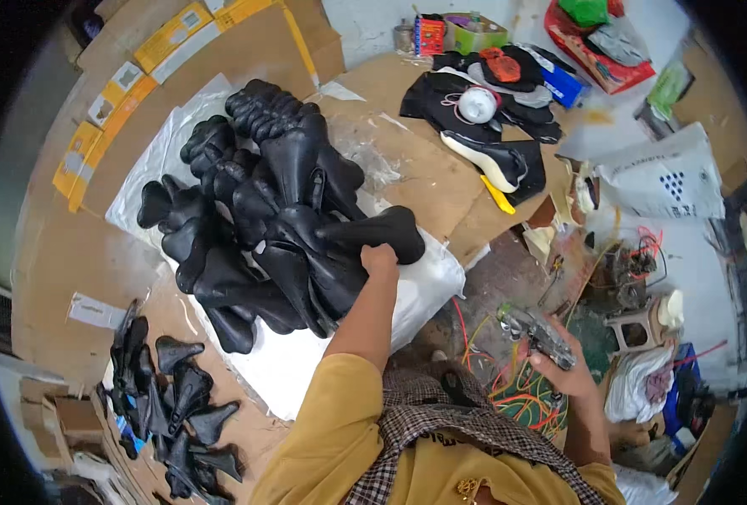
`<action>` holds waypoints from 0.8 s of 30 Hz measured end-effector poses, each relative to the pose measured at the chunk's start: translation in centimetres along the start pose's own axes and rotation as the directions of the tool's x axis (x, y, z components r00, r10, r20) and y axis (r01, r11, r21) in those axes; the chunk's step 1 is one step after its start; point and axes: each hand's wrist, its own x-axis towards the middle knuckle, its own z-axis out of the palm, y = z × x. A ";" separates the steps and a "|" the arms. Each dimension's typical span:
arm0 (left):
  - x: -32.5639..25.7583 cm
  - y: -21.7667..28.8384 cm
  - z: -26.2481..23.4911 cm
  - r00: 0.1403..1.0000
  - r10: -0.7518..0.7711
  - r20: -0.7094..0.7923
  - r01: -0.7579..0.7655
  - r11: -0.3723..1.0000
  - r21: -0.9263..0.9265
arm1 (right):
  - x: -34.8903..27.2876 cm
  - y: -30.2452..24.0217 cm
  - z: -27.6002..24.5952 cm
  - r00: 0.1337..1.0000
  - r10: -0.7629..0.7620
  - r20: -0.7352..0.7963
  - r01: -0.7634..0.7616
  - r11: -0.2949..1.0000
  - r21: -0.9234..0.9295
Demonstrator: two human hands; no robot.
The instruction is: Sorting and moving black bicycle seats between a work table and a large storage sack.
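A large heap of black bicycle saddles [293, 168] lies on a white plastic sheet on the cardboard-covered table. My left hand [379, 257] reaches to the heap's right edge, its fingers closed on the side of one black saddle [398, 231]. That saddle lies across the others, wide end to the right. On the right, over the floor, my right hand [568, 370] grips a metal staple gun [542, 335]. The gun is tilted, its head toward the upper left, well apart from the saddles.
Smaller black pieces [184, 396] are piled at the lower left. Black cloth with a white ball of string [477, 105] and a cream-and-black saddle [483, 160] lie at the far right. Orange and yellow hoses [521, 404] tangle below the gun. A white sack [664, 177] stands right.
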 end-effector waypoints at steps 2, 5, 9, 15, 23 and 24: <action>0.7 0.2 -1.7 0.783 0.513 0.350 -0.618 0.701 0.356 | 1.2 -0.4 -1.3 0.996 0.059 0.073 -0.067 0.990 0.123; -1.0 3.4 -6.1 0.755 0.394 0.524 -0.470 0.882 0.014 | 3.6 1.0 -4.0 0.987 0.011 0.162 -0.032 0.992 0.123; -6.7 7.9 -12.2 0.738 0.405 0.539 -0.298 0.913 -0.277 | 6.1 -0.7 -6.1 0.936 -0.034 0.350 -0.002 0.995 0.101; -8.3 7.1 -19.4 0.788 0.430 0.441 -0.260 0.882 -0.393 | 7.8 -2.9 -2.7 0.846 -0.037 0.532 0.046 0.999 -0.003; -7.0 2.7 -27.0 0.791 0.351 0.501 -0.151 0.906 -0.396 | 5.7 -5.6 4.3 0.855 -0.281 0.437 0.166 0.945 0.283; -6.8 2.4 -28.3 0.797 0.341 0.498 -0.147 0.911 -0.386 | 5.1 -5.4 4.8 0.853 -0.278 0.443 0.166 0.947 0.276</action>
